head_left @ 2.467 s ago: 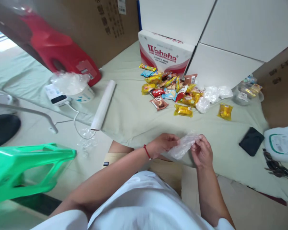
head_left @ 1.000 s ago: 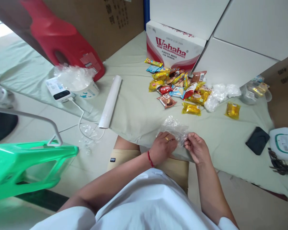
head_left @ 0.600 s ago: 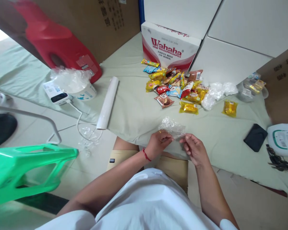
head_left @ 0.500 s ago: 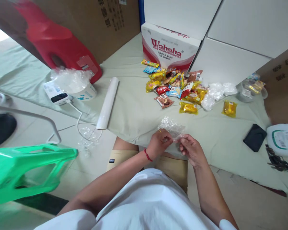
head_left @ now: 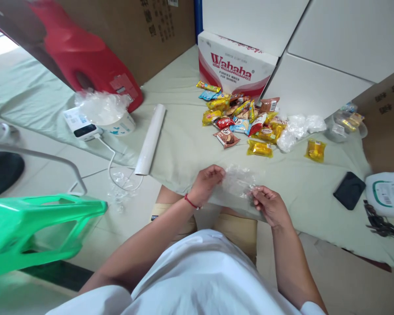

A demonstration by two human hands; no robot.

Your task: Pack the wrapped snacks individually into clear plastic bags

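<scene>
A crinkled clear plastic bag (head_left: 239,181) is stretched between my two hands, just above the near edge of the cloth. My left hand (head_left: 207,183), with a red cord on the wrist, pinches its left side. Its lower right side is pinched between the thumb and fingers of my right hand (head_left: 268,203). No item can be made out inside the bag. Beyond it lies a heap of small wrapped snacks (head_left: 239,124) in yellow, brown, blue and red wrappers. One yellow-wrapped snack (head_left: 315,150) lies apart to the right.
Behind the heap stands a Wahaha box (head_left: 233,68). Crumpled plastic bundles (head_left: 293,131) and a clear bowl (head_left: 346,124) sit to its right. A white roll (head_left: 151,140), a red jug (head_left: 92,61) and a tub (head_left: 118,124) are at left; a black wallet-like item (head_left: 349,190) is at right.
My hands have moved apart, the left one going left and slightly up, the right one slightly right and down. The bag is now spread wider between them.
</scene>
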